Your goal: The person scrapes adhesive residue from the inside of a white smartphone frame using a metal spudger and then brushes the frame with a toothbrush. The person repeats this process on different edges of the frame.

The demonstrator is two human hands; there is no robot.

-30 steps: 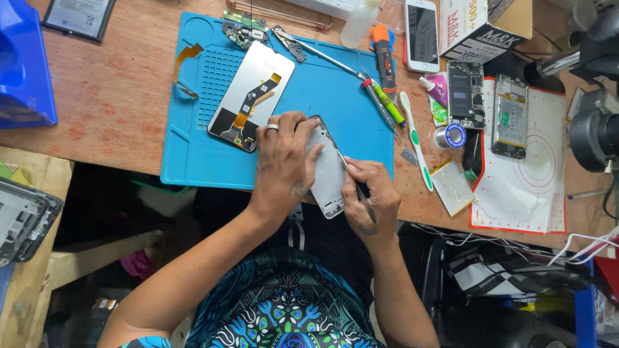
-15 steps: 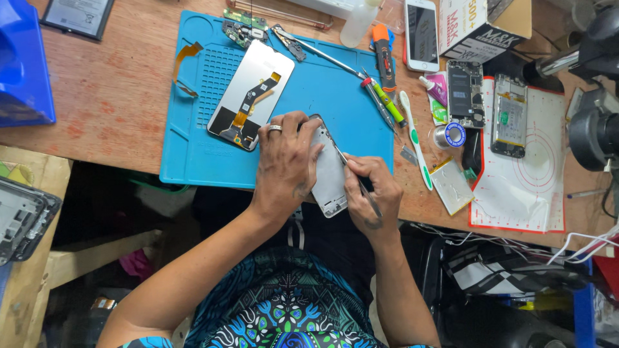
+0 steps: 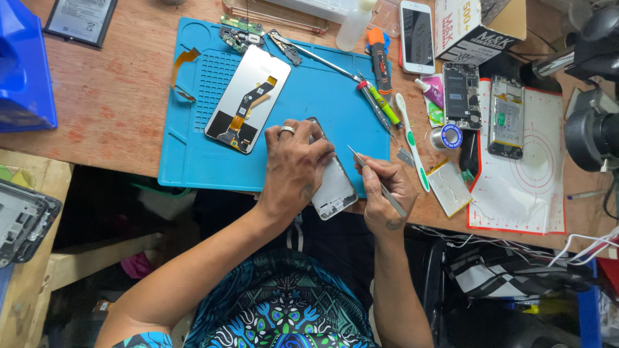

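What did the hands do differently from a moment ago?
The right hand drew back a little to the right, so the thin metal tool it holds now shows its tip just off the pale phone body, where before it lay over it. The left hand kept its hold on the phone body. Nothing was picked up or let go. The screen panel and the blue mat stayed put.

Blue work mat [image 3: 193, 154] on wooden bench — loose display panel [image 3: 248, 98] lying on it, flex cable up. White smartphone [image 3: 417, 35], solder spool [image 3: 449, 136], cardboard box [image 3: 478, 26] beside. Microscope [image 3: 596, 122] far right — white mat [image 3: 538, 174] below it.
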